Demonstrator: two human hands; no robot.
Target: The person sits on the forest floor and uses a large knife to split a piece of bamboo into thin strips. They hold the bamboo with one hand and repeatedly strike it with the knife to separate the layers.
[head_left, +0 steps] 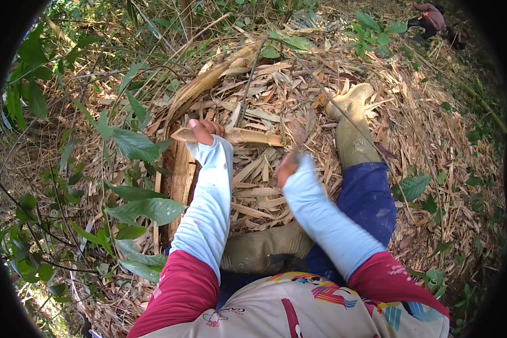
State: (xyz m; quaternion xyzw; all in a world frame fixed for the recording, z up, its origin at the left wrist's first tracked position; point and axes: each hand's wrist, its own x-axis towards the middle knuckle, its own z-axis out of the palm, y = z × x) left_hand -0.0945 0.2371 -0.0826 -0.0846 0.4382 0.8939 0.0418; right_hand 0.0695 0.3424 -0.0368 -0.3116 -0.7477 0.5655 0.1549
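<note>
Over pale shavings (259,194), left grip (206,130) closed around a wooden piece (256,137).

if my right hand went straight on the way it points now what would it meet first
Probably the right end of the pale wood piece held in the left hand, though the right hand is blurred and the depth between them is unclear.

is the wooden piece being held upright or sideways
Sideways: the wooden piece shows its long face, running left to right through the left hand.
</note>
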